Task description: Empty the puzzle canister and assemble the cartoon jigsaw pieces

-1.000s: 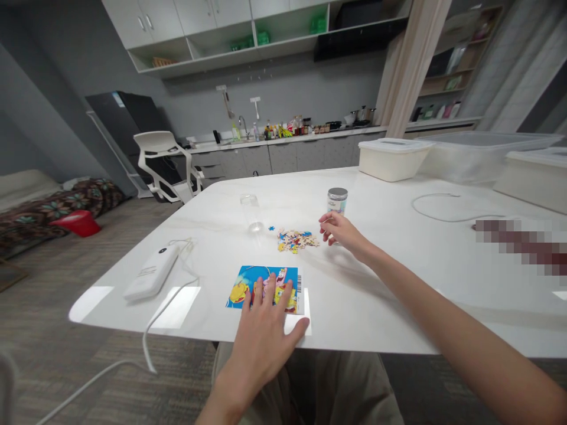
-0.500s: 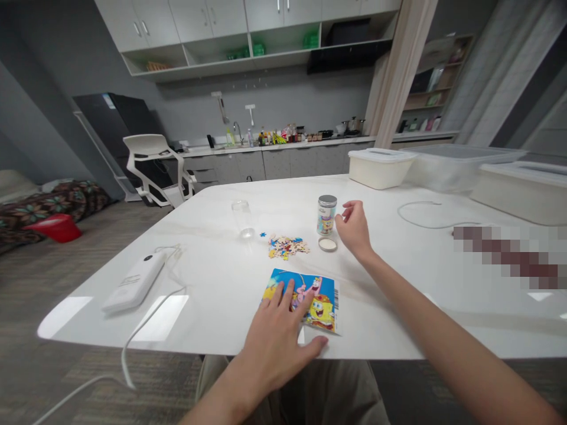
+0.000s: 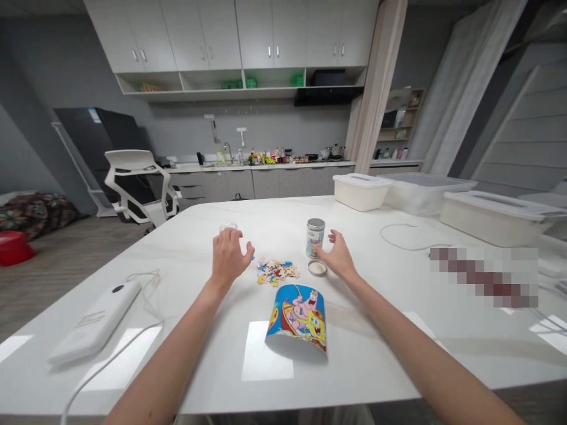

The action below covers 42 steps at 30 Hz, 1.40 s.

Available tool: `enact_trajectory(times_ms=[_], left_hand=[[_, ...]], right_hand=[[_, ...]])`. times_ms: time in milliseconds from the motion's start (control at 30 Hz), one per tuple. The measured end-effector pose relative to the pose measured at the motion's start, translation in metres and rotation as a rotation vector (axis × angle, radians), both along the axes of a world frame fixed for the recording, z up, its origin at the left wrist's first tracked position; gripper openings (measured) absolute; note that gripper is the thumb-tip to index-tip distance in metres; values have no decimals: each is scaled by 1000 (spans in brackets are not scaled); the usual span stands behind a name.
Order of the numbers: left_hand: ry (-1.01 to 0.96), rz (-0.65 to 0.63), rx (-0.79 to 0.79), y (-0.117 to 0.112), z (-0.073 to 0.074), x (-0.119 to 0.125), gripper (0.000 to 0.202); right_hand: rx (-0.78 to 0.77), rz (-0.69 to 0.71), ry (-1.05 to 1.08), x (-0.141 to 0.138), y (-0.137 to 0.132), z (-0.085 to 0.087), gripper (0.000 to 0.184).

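Note:
My left hand [image 3: 228,258] is open in front of a clear jar [image 3: 228,225], its thumb spread from the curved fingers. Most of the jar is hidden behind this hand, so I cannot tell whether they touch. On the right, my right hand [image 3: 338,257] is open beside a printed jar with a silver lid [image 3: 315,238]; the thumb tip is close against its lower side. A round lid [image 3: 318,268] lies just below that jar. Between the hands is a pile of loose jigsaw pieces [image 3: 277,273]. Nearest me, a curled cartoon picture sheet [image 3: 299,319] rests on the table.
A white power bank [image 3: 97,319] with a cable lies at the left of the white table [image 3: 363,378]. Lidded plastic boxes [image 3: 361,192] stand at the back right, with a thin cable [image 3: 383,236] before them. A blurred-out object [image 3: 482,277] lies at the right.
My left hand has let go of the picture sheet and moved forward to the clear jar. The sheet now curls up. My right hand stays by the printed jar, and the view has tilted up.

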<state>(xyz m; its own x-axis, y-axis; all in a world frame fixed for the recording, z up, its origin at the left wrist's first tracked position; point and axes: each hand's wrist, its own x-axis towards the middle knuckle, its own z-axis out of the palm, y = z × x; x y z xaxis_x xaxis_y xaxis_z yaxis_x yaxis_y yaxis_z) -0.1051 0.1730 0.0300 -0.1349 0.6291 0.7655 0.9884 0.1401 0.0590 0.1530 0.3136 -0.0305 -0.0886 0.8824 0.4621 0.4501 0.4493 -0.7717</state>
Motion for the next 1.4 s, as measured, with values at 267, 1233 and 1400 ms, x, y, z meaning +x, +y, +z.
enact_trajectory(times_ms=[267,1233,1400], left_hand=[[-238,244,84,2,-20,-25,36],[-27,-446,-677,-6,-41,35,33],[-18,-422,-661,-13,-27,37,43]], right_hand=[[-82,111,-62,-14,16,25,63],[78,623,-775,0,-30,26,37],[129,603,-727,-1,-16,10,24]])
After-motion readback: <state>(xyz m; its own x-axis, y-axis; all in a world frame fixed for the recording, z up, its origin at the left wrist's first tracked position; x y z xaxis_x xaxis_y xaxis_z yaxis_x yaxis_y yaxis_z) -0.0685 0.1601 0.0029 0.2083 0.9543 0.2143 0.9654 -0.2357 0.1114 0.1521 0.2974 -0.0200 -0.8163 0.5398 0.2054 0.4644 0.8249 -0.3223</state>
